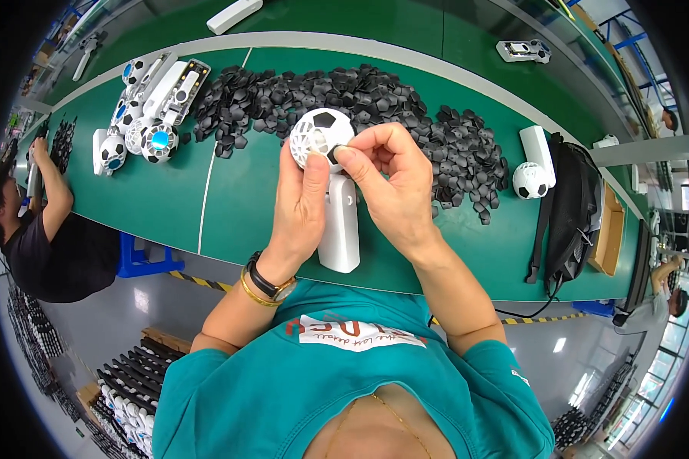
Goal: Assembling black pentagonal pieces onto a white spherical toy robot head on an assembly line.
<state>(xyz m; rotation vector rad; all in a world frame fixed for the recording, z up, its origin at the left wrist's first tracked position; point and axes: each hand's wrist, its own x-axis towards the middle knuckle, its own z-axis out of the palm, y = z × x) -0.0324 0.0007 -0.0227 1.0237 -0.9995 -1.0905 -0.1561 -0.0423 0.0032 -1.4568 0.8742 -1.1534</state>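
A white handheld fan with a football-shaped head (308, 136) is held over the green table, its plain white handle (340, 233) pointing toward me. My left hand (300, 203) grips the head from the left, thumb laid along its near side. At the head's lower right, my right hand (394, 180) pinches a small black piece (334, 154) between thumb and finger, against the ball's surface. Fingers partly hide that piece. One black pentagon shows on top of the ball, and open white grille is visible on its left.
Loose black pentagon pieces (352, 92) lie heaped beyond my hands. Several football fans (159, 143) are grouped at the left. Another fan (530, 180), a black backpack (570, 218) and a cardboard box (608, 233) stand at the right. A co-worker (53, 249) sits at the far left.
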